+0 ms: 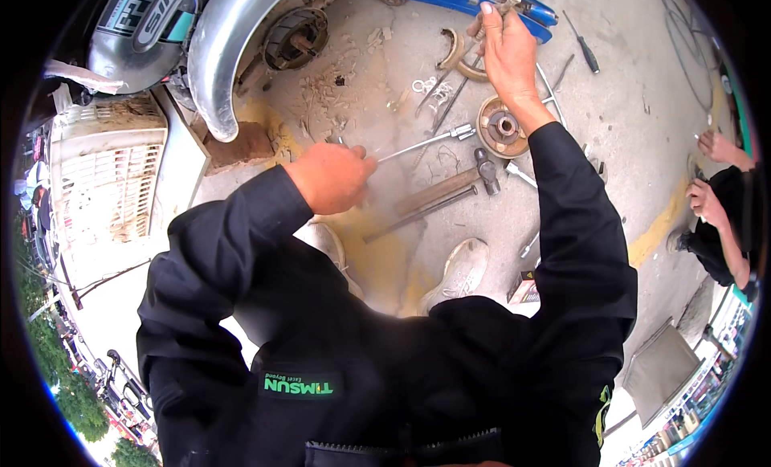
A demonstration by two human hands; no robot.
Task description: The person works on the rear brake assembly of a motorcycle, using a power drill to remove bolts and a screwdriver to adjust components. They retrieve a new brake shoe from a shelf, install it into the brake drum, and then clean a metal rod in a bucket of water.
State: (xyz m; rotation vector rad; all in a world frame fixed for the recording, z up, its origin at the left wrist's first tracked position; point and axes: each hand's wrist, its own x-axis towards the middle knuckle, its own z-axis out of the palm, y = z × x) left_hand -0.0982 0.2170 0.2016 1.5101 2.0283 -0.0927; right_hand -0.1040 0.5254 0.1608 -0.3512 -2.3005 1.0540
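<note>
My left hand [333,178] is closed round the handle end of a T-handle socket wrench [422,146]; its shaft slants right over the floor. Farther out, my right hand [511,53] grips a dirty, brownish metal part [511,1], partly hidden by the fingers. Beside that hand lie curved brake shoes [451,49], and below the wrist is a round, rusty hub [503,127]. A hammer [487,171] with a wooden handle rests near the wrench's socket end. Small springs [440,96] lie to the left of the hub.
A blue floor jack [458,0] stands at the far side, a screwdriver [589,53] to its right. At upper left are a silver exhaust pipe [229,53] and a drum-like wheel part [295,40]. A dirty plastic crate [108,178] stands left. Another person's hands [707,200] show at right.
</note>
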